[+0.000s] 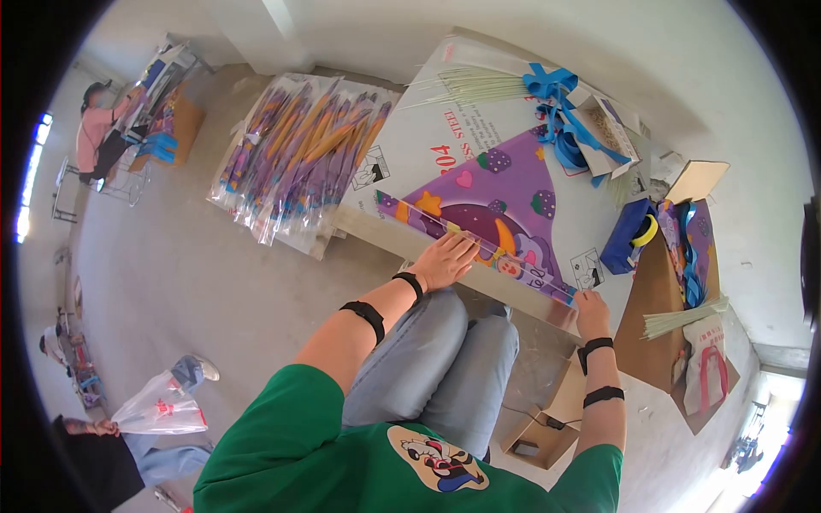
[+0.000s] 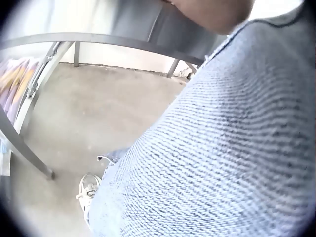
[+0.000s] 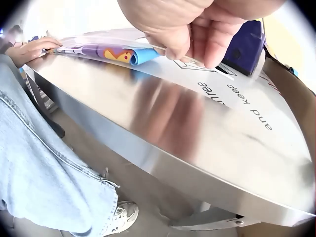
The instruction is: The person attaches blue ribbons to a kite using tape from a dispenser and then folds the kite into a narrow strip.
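A triangular purple sheet [image 1: 513,184] with a cartoon print lies on the table in front of me. Its near edge is rolled into a narrow tube, whose blue end [image 3: 144,56] shows in the right wrist view. My left hand [image 1: 447,261] rests with its fingers extended on the rolled edge, left of its middle. At the tube's right end, my right hand [image 1: 593,315] pinches a thin pale stick [image 3: 159,50] between thumb and fingers. The left wrist view shows mostly a jeans leg [image 2: 197,143], with the left hand's work hidden.
Bagged purple sheets [image 1: 299,154] are piled to the left. Pale sticks [image 1: 479,85] and blue ribbon [image 1: 564,128] lie at the back. A blue tape dispenser [image 1: 627,237] stands right, beside a cardboard box [image 1: 654,316]. A person [image 1: 98,128] sits across the room.
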{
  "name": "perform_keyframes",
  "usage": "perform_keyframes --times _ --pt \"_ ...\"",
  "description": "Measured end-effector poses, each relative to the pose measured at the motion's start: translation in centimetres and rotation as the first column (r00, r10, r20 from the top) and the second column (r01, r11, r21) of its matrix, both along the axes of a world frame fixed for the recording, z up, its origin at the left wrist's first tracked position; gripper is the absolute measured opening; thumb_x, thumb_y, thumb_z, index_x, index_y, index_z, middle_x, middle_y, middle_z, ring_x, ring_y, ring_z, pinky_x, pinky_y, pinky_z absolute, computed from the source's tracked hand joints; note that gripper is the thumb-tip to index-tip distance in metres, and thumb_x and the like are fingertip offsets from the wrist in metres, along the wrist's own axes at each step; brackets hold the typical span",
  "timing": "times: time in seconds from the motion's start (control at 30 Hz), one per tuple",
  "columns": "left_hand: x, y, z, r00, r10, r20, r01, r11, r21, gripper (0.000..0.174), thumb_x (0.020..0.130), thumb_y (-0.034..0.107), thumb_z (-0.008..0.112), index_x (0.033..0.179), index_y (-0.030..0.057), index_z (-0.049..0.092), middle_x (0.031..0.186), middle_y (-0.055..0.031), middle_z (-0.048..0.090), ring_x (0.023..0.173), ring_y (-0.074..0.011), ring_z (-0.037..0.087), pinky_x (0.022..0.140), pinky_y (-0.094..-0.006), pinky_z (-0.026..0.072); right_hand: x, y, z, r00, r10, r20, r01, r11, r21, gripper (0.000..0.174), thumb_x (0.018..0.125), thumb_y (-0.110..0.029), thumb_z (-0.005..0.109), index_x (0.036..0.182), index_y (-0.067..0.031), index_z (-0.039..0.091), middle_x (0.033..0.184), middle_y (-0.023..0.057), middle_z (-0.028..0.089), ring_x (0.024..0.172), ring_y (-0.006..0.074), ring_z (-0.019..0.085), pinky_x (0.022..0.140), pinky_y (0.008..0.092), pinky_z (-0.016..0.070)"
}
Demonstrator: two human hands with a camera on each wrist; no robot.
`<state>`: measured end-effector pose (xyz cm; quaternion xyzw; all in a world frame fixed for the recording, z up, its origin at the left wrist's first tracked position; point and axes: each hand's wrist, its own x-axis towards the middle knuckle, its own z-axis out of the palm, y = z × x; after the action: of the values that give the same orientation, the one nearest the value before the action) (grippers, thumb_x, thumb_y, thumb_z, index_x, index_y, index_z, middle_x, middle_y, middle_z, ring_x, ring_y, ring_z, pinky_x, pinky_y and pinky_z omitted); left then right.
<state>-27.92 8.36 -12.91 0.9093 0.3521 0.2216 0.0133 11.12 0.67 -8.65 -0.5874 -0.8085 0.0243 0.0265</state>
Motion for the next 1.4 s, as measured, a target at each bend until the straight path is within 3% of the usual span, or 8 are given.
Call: perform_keyframes --times 0.2,0.3,0.37,0.47,0.8,1.0,1.27,1.4 --pt "-0.1 -0.2 -1.1 1.0 -0.011 0.017 0.011 1.0 -0.015 0.041 0.082 0.024 0.06 0.119 0.0048 0.056 0.118 -0.0084 0.051 0.119 -0.0223 0.047 0.102 -0.0366 0.0376 0.7 -0.3 -0.5 0.999 -0.008 0.052 0.009 1.0 -0.006 0.012 0.073 -0.005 0.054 0.084 -0.0113 0.054 0.082 0.0067 0.054 0.086 0.0279 0.056 0.067 0.0397 0.0493" --pt "-0.1 -0.4 -1.2 0.999 0.012 -0.037 -0.013 1.0 -0.024 0.042 0.084 0.026 0.058 0.12 0.0056 0.056 0.124 -0.0073 0.05 0.123 -0.0205 0.044 0.104 -0.038 0.035 0.8 -0.2 -0.4 0.998 -0.004 0.069 0.004 1.0 0.001 0.013 0.073 -0.004 0.054 0.084 -0.0118 0.055 0.082 0.0065 0.054 0.085 0.0277 0.056 0.066 0.0395 0.0492" --pt "-0.1 -0.5 -0.7 0.997 0.032 -0.071 -0.026 0.996 0.09 0.043 0.085 0.028 0.056 0.122 0.0058 0.056 0.131 -0.0063 0.047 0.127 -0.0206 0.04 0.108 -0.0414 0.0311 1.0 -0.1 -0.5 0.998 0.0 0.071 -0.001 1.0 0.007 0.013 0.073 -0.005 0.055 0.084 -0.0121 0.055 0.081 0.0063 0.054 0.085 0.0275 0.056 0.066 0.0393 0.0493" --pt "0.0 -0.4 -0.3 0.995 0.02 -0.094 -0.021 1.0 -0.004 0.044 0.085 0.026 0.057 0.124 0.0062 0.056 0.138 -0.0065 0.044 0.131 -0.0218 0.036 0.111 -0.0458 0.0273 1.3 -0.1 -0.8 0.998 0.007 0.062 -0.009 0.999 0.033 0.014 0.073 -0.005 0.055 0.084 -0.0123 0.056 0.081 0.0063 0.054 0.084 0.0273 0.056 0.066 0.039 0.0492" --pt "-0.1 0.0 -0.2 0.997 -0.019 -0.081 0.012 0.997 -0.079 0.041 0.085 0.024 0.057 0.123 0.0055 0.054 0.137 -0.01 0.045 0.131 -0.026 0.038 0.111 -0.05 0.0258 1.6 -0.3 -0.7 0.997 -0.006 0.082 0.004 1.0 0.021 0.015 0.073 -0.005 0.055 0.087 -0.0107 0.057 0.082 0.0069 0.055 0.085 0.027 0.056 0.067 0.0386 0.0487" --pt "-0.2 0.1 -0.4 0.996 -0.04 -0.077 0.03 0.991 -0.13 0.037 0.088 0.025 0.053 0.122 0.0105 0.053 0.136 -0.0097 0.045 0.132 -0.0265 0.037 0.111 -0.0507 0.0247 1.7 -0.4 -0.7 0.994 -0.033 0.1 0.034 0.999 -0.011 0.014 0.075 -0.004 0.053 0.087 -0.009 0.057 0.083 0.0077 0.056 0.086 0.0278 0.056 0.069 0.0392 0.0484" --pt "-0.1 0.0 -0.3 0.997 -0.01 -0.083 0.001 0.995 -0.1 0.047 0.088 0.025 0.054 0.133 0.0141 0.05 0.138 -0.007 0.045 0.131 -0.0228 0.039 0.111 -0.0483 0.0274 2.0 -1.0 -0.5 0.993 -0.05 0.104 0.052 0.999 -0.014 0.015 0.074 -0.003 0.052 0.087 -0.0087 0.056 0.083 0.0085 0.056 0.086 0.0291 0.056 0.07 0.0405 0.0474" --pt "-0.3 0.2 -0.6 0.998 -0.042 -0.043 0.036 0.992 -0.124 0.048 0.089 0.025 0.053 0.135 0.0139 0.047 0.141 -0.0073 0.041 0.132 -0.0255 0.037 0.111 -0.0494 0.0264 1.9 -0.8 -1.2 0.993 -0.058 0.101 0.057 0.998 0.009 0.018 0.07 -0.005 0.056 0.087 -0.0094 0.056 0.083 0.008 0.057 0.086 0.0286 0.057 0.072 0.0397 0.0476"
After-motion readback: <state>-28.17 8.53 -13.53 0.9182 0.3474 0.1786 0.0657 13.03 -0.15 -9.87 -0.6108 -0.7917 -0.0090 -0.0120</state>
